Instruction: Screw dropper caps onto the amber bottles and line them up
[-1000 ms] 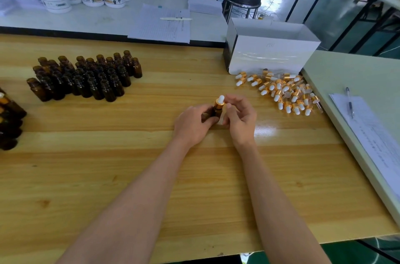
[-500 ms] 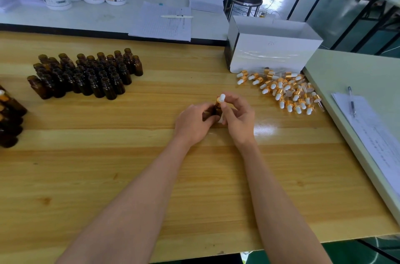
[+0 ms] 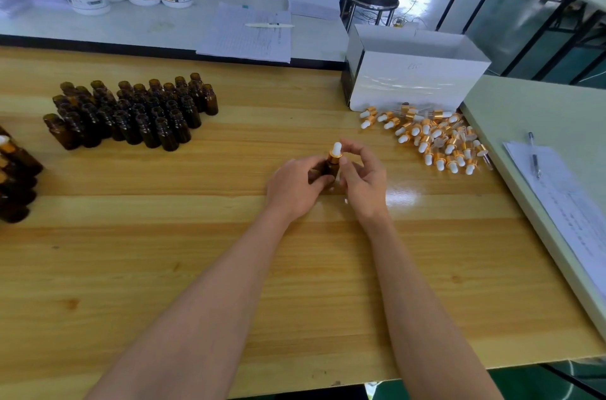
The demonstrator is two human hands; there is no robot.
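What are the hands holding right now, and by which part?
The left hand grips the amber bottle around its body; the right hand pinches the dropper cap at its gold collar, white bulb free.

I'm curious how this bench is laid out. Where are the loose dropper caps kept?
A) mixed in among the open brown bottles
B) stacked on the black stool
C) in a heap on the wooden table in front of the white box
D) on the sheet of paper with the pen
C: the dropper caps lie in a loose heap on the wooden table, just in front of the white box.
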